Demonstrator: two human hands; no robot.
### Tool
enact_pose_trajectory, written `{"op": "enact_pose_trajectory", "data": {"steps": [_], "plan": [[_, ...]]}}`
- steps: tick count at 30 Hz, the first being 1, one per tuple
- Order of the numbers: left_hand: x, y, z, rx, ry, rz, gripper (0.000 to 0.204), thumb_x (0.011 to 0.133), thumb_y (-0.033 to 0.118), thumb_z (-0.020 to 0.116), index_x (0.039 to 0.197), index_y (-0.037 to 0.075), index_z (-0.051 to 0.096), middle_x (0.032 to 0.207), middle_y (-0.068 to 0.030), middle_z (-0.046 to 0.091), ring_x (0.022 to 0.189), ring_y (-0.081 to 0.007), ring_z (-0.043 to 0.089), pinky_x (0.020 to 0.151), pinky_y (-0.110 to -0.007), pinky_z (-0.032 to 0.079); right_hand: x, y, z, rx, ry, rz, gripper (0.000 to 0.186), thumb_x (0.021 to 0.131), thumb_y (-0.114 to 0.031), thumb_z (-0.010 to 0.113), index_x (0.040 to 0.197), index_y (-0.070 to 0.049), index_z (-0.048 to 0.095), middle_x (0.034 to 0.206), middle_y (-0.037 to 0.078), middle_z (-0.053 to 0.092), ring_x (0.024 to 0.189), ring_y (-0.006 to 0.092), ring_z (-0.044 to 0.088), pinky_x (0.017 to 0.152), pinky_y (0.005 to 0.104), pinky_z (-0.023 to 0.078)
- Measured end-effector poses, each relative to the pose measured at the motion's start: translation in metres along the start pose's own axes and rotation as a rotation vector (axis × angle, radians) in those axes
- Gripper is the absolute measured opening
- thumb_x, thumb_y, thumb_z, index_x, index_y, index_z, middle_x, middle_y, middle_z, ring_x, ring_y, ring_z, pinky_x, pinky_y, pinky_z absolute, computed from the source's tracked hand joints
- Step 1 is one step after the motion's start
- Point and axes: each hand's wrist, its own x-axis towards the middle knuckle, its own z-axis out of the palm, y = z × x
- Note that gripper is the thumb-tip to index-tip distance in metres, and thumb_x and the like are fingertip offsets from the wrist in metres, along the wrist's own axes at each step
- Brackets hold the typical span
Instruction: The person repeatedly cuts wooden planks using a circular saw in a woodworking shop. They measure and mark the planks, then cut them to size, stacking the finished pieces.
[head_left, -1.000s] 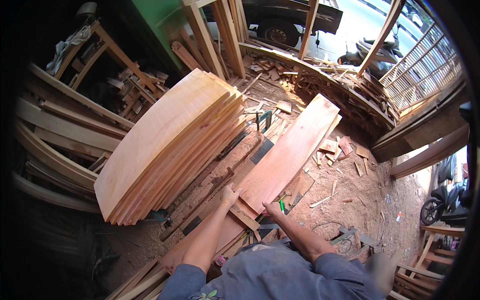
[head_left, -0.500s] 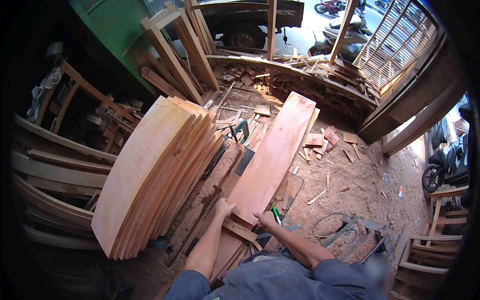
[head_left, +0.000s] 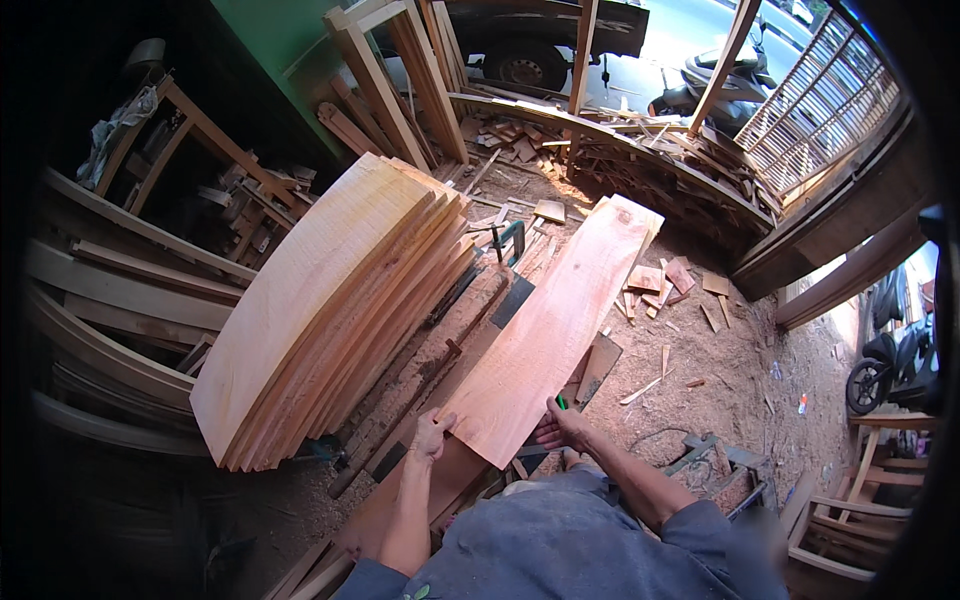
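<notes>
My left hand (head_left: 430, 430) grips the near left corner of a long pale reddish plank (head_left: 545, 320), which lies lengthwise over a darker board (head_left: 465, 470). My right hand (head_left: 560, 428) is at the plank's near right edge, fingers spread, beside a partly hidden green pen-like object (head_left: 563, 402). To the left stands a thick stack of curved, pale wooden boards (head_left: 300, 290). A clamp (head_left: 510, 242) sits on the rough bench rail (head_left: 420, 380) between stack and plank.
Curved frame pieces (head_left: 120, 300) line the left. Offcuts (head_left: 655, 290) litter the sawdust floor (head_left: 700, 400). Uprights (head_left: 420, 80) stand at the back, with a vehicle (head_left: 540, 40) beyond. A metal stand (head_left: 730, 470), parked scooter (head_left: 880, 370) and wooden frames (head_left: 850, 500) are at right.
The plank has come toward me, its near end now covering where a short crosswise strip showed. My right hand's fingers have spread at its edge. The view has also shifted.
</notes>
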Motion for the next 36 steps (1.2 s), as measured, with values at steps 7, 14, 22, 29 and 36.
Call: {"op": "enact_pose_trajectory", "data": {"steps": [7, 14, 22, 29, 36], "plan": [[-0.124, -0.021, -0.108, -0.176, 0.19, -0.107, 0.023, 0.09, 0.006, 0.079, 0.109, 0.0, 0.068, 0.105, -0.0079, 0.073, 0.095, -0.0168, 0.071, 0.09, -0.033, 0.06, 0.083, -0.05, -0.035, 0.436, 0.336, -0.4, 0.059, 0.101, -0.062, 0.055, 0.12, -0.007, 0.057, 0.108, 0.01, 0.068, 0.087, 0.0263, 0.069, 0.07, 0.0421, 0.057], [-0.231, -0.081, -0.126, -0.463, 0.833, -0.126, 0.046, 0.097, 0.022, 0.075, 0.133, -0.002, 0.057, 0.115, -0.0131, 0.068, 0.097, -0.0284, 0.071, 0.073, -0.049, 0.062, 0.055, 0.022, 0.007, 0.186, 0.212, -0.251, 0.033, 0.108, -0.035, 0.053, 0.12, -0.004, 0.055, 0.102, 0.012, 0.07, 0.082, 0.0263, 0.072, 0.07, 0.0425, 0.062], [-0.308, -0.156, -0.214, 0.019, 1.214, 0.001, 0.076, 0.094, 0.049, 0.074, 0.141, -0.006, 0.049, 0.114, -0.0146, 0.069, 0.097, -0.0324, 0.07, 0.065, -0.053, 0.058, 0.013, 0.079, 0.065, -0.02, -0.058, 0.149, 0.036, 0.109, -0.031, 0.052, 0.123, 0.002, 0.058, 0.104, 0.017, 0.07, 0.085, 0.0314, 0.072, 0.074, 0.0407, 0.063], [-0.328, -0.162, -0.298, -0.028, 1.215, -0.307, 0.088, 0.094, 0.058, 0.069, 0.151, -0.003, 0.04, 0.116, -0.0178, 0.069, 0.104, -0.0381, 0.069, 0.073, -0.066, 0.055, 0.008, 0.079, 0.112, -0.444, -0.322, 0.024, 0.036, 0.106, -0.034, 0.059, 0.106, 0.002, 0.066, 0.092, 0.012, 0.074, 0.08, 0.0216, 0.073, 0.071, 0.0329, 0.059], [-0.26, -0.156, -0.281, 0.403, 1.3, -0.392, 0.078, 0.089, 0.047, 0.077, 0.148, 0.004, 0.048, 0.136, -0.0249, 0.061, 0.119, -0.0371, 0.064, 0.097, -0.051, 0.051, -0.014, 0.069, 0.066, -0.625, -0.028, -0.042, 0.035, 0.105, -0.035, 0.062, 0.104, -0.001, 0.07, 0.087, 0.008, 0.072, 0.071, 0.0142, 0.068, 0.061, 0.0296, 0.054]]}}
